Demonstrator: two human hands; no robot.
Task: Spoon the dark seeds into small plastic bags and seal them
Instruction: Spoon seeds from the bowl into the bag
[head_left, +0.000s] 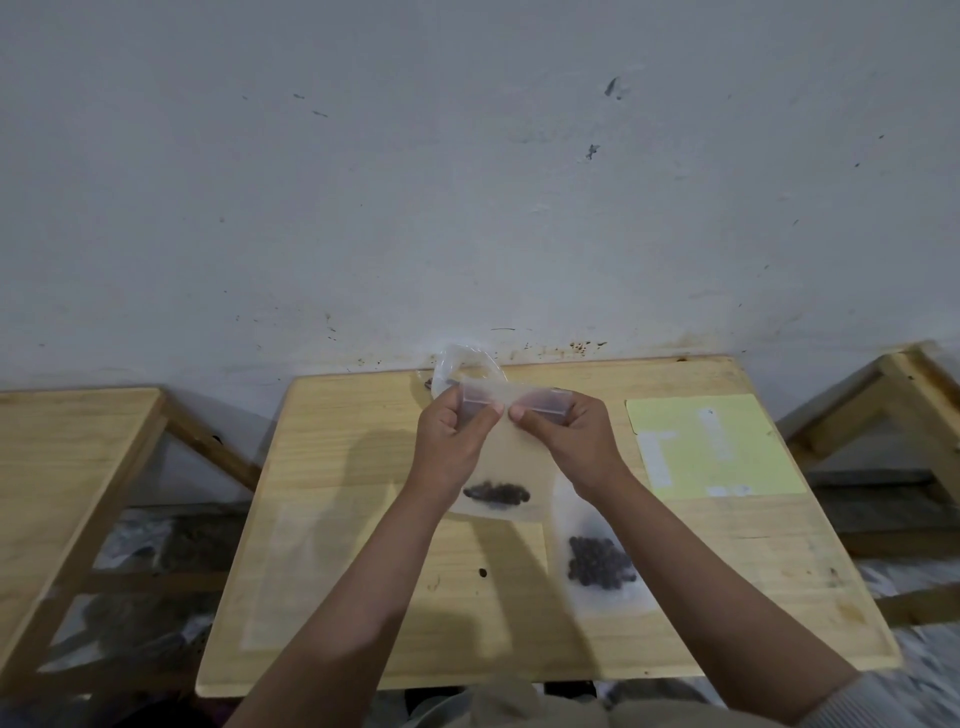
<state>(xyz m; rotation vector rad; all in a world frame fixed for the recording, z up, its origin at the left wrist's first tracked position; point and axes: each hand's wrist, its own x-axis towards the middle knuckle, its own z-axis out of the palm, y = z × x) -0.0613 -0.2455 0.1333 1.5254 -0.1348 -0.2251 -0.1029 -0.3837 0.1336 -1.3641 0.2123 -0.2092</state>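
At a pale wooden counter (363, 519) set against a scuffed wall, a person holds a small clear zip bag (511, 457) upright above the boards, dark seeds (497, 492) pooled at its bottom. The left hand (451, 441) and right hand (570, 441) each pinch the zip strip along the top, thumbs nearly meeting at its middle. A good seal likely means pressing from the centre outward, keeping the bag upright. A filled bag (597, 561) lies beside the right forearm; a yellow sheet (711, 447) rests further right.
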